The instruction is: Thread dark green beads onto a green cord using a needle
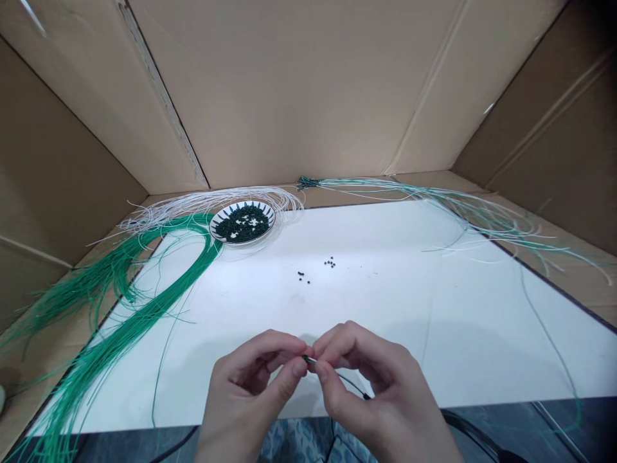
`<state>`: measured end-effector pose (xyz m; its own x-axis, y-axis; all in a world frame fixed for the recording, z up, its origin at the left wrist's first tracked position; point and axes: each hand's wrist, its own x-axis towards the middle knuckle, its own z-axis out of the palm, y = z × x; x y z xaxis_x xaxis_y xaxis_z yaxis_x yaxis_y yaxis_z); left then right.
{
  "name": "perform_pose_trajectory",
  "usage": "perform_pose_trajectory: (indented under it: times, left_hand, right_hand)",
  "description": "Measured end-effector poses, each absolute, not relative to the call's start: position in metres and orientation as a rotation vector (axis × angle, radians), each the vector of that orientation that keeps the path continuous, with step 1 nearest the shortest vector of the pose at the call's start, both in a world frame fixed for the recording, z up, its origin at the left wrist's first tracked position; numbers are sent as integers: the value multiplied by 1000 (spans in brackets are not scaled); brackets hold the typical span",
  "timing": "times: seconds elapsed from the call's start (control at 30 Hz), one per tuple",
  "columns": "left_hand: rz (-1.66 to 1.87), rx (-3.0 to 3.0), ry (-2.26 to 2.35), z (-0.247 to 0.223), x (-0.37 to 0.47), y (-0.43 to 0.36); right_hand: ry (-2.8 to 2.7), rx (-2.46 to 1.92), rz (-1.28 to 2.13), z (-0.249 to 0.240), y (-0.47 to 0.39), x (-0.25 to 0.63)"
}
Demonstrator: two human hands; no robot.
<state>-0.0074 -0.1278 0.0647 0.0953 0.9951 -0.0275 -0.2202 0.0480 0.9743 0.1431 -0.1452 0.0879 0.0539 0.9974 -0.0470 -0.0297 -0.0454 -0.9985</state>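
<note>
Close to the white board's front edge, my two hands meet fingertip to fingertip. My left hand (258, 382) is closed in a pinch on a small dark bead (305, 358). Thumb and forefinger of my right hand (369, 373) are pressed on a thin strand (349, 381) that meets the bead. The strand runs down past the right palm to a small black piece. Whether it passes through the bead is too small to tell. Beyond the hands, several loose dark beads (330, 262) lie in two little groups.
A patterned dish (274, 226) of dark beads stands at the back left. Green strands (159, 305) spread over the left side, with white strands (193, 202) behind. A bundle of beaded strands (409, 188) lies at the back right. Cardboard walls (308, 90) enclose the white board (385, 302).
</note>
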Motion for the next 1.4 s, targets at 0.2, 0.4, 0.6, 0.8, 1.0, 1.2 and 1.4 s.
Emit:
perform_pose_trajectory:
  times: [0.2, 0.4, 0.6, 0.8, 1.0, 1.2, 1.4]
  left_hand:
    - [1499, 1068, 1130, 65, 10, -142]
    - [1443, 1086, 1092, 65, 10, -142]
    - [1305, 1177, 988, 66, 0, -127]
    - [1225, 1130, 1064, 66, -1, -126]
    - [1279, 1185, 1156, 63, 4, -126]
    - [1243, 1364, 1136, 55, 11, -130]
    - [694, 2205, 1366, 50, 4, -64]
  right_hand:
    - [-853, -1084, 1433, 79, -147, 136]
    - [-758, -930, 1581, 66, -148, 139]
    - [-926, -1056, 1457, 70, -144, 146]
    - [-1066, -1221, 1297, 69, -144, 150]
    - [-1199, -1270, 1141, 60, -149, 172]
    - [-1198, -1278, 1247, 59, -150, 176]
    - [-1042, -1416, 1045, 54, -146, 196]
